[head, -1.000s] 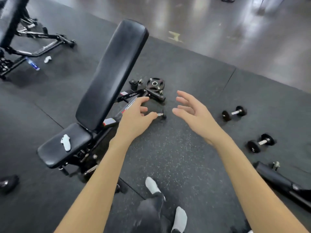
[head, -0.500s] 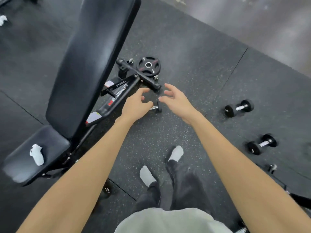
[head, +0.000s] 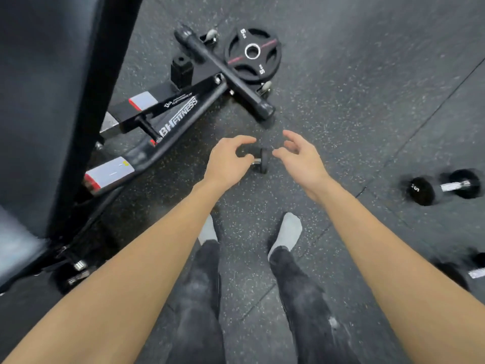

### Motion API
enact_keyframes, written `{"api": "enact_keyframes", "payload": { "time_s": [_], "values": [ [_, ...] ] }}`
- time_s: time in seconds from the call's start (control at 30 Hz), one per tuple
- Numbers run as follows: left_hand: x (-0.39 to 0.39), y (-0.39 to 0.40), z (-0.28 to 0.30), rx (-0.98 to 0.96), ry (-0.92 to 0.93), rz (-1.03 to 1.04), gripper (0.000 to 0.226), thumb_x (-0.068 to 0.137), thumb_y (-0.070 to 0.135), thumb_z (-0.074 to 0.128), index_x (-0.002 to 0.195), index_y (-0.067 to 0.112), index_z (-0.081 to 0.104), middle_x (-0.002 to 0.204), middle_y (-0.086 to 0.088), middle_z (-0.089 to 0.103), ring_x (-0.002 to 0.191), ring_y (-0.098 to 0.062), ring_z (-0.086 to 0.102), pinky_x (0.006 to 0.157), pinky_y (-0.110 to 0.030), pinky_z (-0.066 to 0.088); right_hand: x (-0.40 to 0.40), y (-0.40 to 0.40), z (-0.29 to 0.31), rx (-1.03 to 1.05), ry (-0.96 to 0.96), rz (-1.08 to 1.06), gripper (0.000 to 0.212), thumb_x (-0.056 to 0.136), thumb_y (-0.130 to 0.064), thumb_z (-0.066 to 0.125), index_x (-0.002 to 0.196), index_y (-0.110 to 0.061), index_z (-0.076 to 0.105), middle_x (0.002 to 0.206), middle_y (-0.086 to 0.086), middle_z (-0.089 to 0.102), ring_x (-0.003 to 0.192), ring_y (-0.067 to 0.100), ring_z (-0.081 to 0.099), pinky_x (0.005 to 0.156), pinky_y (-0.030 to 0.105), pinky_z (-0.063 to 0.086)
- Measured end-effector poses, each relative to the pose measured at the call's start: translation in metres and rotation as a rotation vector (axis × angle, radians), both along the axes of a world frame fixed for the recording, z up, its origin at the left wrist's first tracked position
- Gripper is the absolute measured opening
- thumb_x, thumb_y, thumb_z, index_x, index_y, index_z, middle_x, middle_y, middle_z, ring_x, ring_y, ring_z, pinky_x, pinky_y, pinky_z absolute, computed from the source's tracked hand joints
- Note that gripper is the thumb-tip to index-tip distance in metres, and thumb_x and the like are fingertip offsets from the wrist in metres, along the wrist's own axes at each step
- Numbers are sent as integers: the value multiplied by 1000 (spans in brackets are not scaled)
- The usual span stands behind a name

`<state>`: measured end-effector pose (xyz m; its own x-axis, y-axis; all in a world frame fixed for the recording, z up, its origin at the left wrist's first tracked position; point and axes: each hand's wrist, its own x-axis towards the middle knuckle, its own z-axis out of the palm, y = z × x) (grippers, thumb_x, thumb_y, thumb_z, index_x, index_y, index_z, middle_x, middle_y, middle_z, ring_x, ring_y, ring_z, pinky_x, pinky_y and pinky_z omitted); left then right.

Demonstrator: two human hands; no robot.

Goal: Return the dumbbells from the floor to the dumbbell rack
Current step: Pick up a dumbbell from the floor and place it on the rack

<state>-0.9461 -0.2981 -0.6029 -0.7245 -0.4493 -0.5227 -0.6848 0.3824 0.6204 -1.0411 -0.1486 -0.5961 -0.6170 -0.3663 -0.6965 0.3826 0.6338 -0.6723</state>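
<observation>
small dumbbell (head: 259,161) on floor, centre of frame, half hidden | left hand (head: 227,160), right hand (head: 299,153) loosely curled, holding nothing | probably light, rigid; take the metal handle

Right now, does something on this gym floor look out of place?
Yes. Loose dumbbells lie on the floor mat: a small dumbbell between both hands, another dumbbell to the right. A weight plate lies flat by the bench foot. Nothing looks damaged.

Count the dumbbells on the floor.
3, perhaps more hidden: a small dumbbell between the left hand and right hand, another far right, a third cut off at the edge.
</observation>
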Motion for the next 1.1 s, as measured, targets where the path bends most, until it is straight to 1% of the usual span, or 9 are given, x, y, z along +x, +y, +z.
{"api": "enact_keyframes", "payload": {
  "time_s": [0.1, 0.23, 0.33, 0.43, 0.57, 0.67, 0.8, 0.87, 1.1],
  "values": [
    [-11, -16, -68, 17, -53, -2, 40, 92, 17, 66, 129, 30, 70, 115, 3, 60, 114, -14, 54, 90, -17, 34, -12, -17, -72, 64, -32, -6, 64, 98, -26, 62, 158, -29, 40, 157, 3, 47, 136, 14, 49, 102, 27, 37],
    [-17, -43, -167, 3, -153, 66, 52, 90, 21, 69, 140, 30, 60, 140, -3, 53, 105, -13, 54, 84, -14, 35, -11, -39, -174, 124, -92, -31, 70, 97, -27, 63, 160, -27, 35, 159, 3, 44, 139, 16, 47, 102, 28, 36],
    [-15, -55, -242, -54, -264, 54, 63, 90, 29, 71, 148, 26, 48, 149, -9, 42, 128, -24, 51, 103, -27, 42, -6, -55, -249, 172, -129, -123, 74, 95, -28, 63, 162, -25, 30, 160, -1, 44, 138, 17, 48, 106, 27, 37],
    [-15, -59, -301, -74, -334, 122, 77, 87, 33, 75, 153, 23, 37, 149, -13, 39, 131, -30, 49, 109, -40, 44, -2, -68, -310, 241, -108, -189, 71, 91, -28, 66, 156, -20, 39, 144, -1, 58, 121, 18, 57, 92, 26, 43],
    [-25, -59, -352, 79, -404, 428, 88, 85, 19, 79, 156, 11, 28, 144, -12, 49, 119, -24, 53, 90, -30, 46, -9, -65, -367, 370, -151, -196, 45, 84, -26, 76, 122, -8, 63, 112, 7, 69, 86, 20, 61, 56, 24, 42],
    [-25, -61, -383, 73, -474, 517, 59, 82, 11, 81, 133, 6, 51, 131, -10, 59, 97, -20, 52, 75, -28, 44, -18, -60, -395, 414, -144, -133, 41, 75, -22, 83, 110, -6, 69, 102, 7, 72, 81, 21, 63, 56, 27, 46],
    [-30, -75, -395, 2, -506, 430, 54, 80, 6, 83, 128, 8, 58, 128, -10, 60, 93, -20, 52, 69, -28, 46, -25, -63, -404, 459, -67, -96, 9, 82, -8, 71, 87, -9, 63, 83, 2, 62, 75, 22, 61, 56, 27, 47],
    [-31, -80, -379, 11, -517, 386, 59, 77, 7, 85, 130, 9, 60, 126, -8, 60, 91, -19, 51, 65, -28, 47, -26, -65, -387, 443, -104, -90, 21, 82, -4, 71, 74, -14, 53, 74, -1, 54, 61, 15, 51, 46, 24, 43],
    [-22, -97, -222, -2, -375, 347, 50, 66, 14, 85, 112, 5, 66, 112, -11, 66, 89, -24, 58, 47, -29, 37, -34, -75, -222, 361, -120, -78, 24, 75, 1, 72, 90, -12, 59, 79, 1, 52, 63, 15, 44, 51, 24, 37]
  ]
}}
